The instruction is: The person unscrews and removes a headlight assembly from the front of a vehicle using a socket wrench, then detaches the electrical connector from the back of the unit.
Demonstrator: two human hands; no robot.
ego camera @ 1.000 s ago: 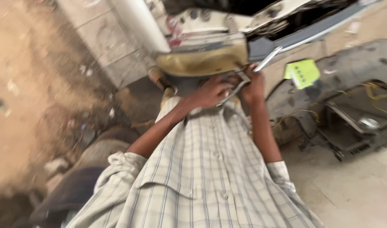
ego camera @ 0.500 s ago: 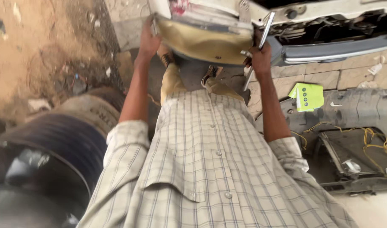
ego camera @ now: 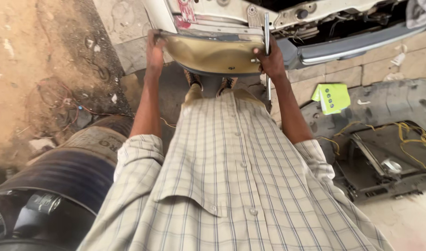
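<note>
White car front (ego camera: 222, 11) across the top, stripped, grey bumper bar (ego camera: 352, 44) hanging off its right side. Big tyre (ego camera: 59, 176) bottom left, lying on the dirt. Dark plastic car panel (ego camera: 385, 139) on the floor at right, yellow wires (ego camera: 413, 135) trailing over it. Person in a checked shirt (ego camera: 231, 186) stands facing the car, both arms out. Yellowed headlight (ego camera: 213, 56) held up against the car's front, just below the white bodywork. Left hand (ego camera: 155, 49) wrapped closed around the headlight's left end. Right hand (ego camera: 271, 60) gripping the right end, fingers also closed around a long metal tool (ego camera: 267, 51) standing upright. Green cloth (ego camera: 333, 97) on the paving near the panel.
</note>
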